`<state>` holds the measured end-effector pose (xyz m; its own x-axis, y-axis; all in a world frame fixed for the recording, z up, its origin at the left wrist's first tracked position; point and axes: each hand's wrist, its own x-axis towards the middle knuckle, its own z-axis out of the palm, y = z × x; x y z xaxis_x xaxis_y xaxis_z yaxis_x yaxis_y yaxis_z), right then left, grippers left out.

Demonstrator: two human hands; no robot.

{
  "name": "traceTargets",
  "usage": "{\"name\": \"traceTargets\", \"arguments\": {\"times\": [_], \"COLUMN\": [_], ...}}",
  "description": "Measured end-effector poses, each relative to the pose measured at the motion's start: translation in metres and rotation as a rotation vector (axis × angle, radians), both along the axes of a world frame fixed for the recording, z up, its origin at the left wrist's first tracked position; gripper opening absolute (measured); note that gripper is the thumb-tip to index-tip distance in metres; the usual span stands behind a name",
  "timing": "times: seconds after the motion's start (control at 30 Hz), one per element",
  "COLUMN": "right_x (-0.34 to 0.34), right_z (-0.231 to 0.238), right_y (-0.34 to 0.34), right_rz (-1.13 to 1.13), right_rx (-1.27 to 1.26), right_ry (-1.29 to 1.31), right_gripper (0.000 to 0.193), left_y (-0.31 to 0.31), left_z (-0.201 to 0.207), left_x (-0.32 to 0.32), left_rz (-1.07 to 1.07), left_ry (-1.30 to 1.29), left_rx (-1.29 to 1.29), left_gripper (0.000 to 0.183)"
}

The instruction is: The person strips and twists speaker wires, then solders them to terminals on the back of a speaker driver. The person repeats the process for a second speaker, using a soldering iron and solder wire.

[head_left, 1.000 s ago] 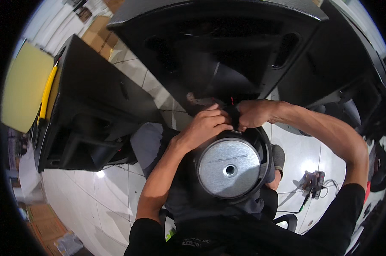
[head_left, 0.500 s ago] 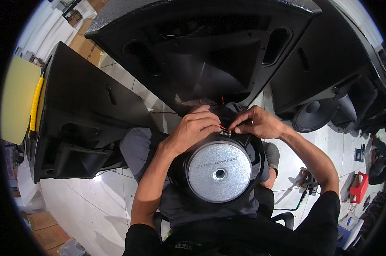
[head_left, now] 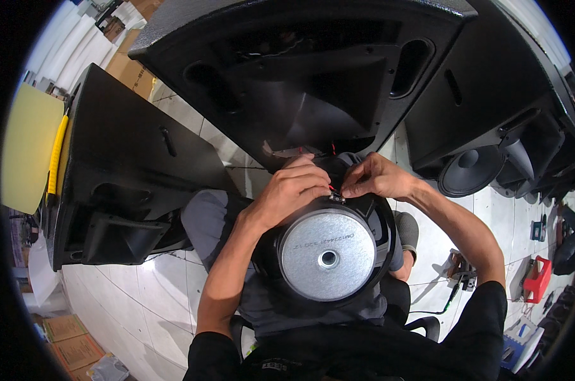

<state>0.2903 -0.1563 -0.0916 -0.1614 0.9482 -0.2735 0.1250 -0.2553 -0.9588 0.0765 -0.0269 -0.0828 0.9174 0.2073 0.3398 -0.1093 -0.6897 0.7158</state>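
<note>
A loudspeaker driver lies face down on my lap, its round silver magnet (head_left: 326,255) turned up inside a black basket. At the far edge of that basket sits a small terminal (head_left: 336,198). A short red wire (head_left: 332,188) shows beside it. My left hand (head_left: 298,187) is closed in a pinch at the wire, left of the terminal. From the other side my right hand (head_left: 381,178) pinches with thumb and forefinger right at the terminal. Whatever lies between the right fingertips is too small to make out.
Ahead stands a large black speaker cabinet (head_left: 300,82) with red wires at its lower opening. Other cabinets stand left (head_left: 135,152) and right (head_left: 478,82). A loose speaker cone (head_left: 470,171) leans at the right one. A red case (head_left: 537,279) and cardboard boxes (head_left: 71,343) are on the floor.
The right fingers have drawn closer together at the terminal, and the right hand has shifted slightly. The left hand stays nearly where it was.
</note>
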Motion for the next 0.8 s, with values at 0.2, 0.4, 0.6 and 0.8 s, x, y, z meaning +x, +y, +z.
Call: {"name": "traceTargets", "arguments": {"times": [0.2, 0.4, 0.6, 0.8], "right_x": [-0.005, -0.010, -0.013, -0.015], "right_z": [0.026, 0.036, 0.035, 0.040], "right_y": [0.017, 0.017, 0.014, 0.020], "right_rz": [0.052, 0.098, 0.049, 0.068], "right_rx": [-0.174, -0.203, -0.226, -0.244], "right_ry": [-0.126, -0.275, -0.304, -0.336], "right_gripper": [0.022, 0.026, 0.027, 0.027], "left_y": [0.004, 0.011, 0.005, 0.001], "left_z": [0.004, 0.010, 0.014, 0.025], "left_x": [0.002, 0.002, 0.009, 0.026], "left_rz": [-0.033, -0.018, -0.011, -0.026], "left_ry": [0.020, 0.093, 0.191, 0.361], "left_rx": [0.146, 0.342, 0.460, 0.427], "left_gripper": [0.011, 0.014, 0.019, 0.014]}}
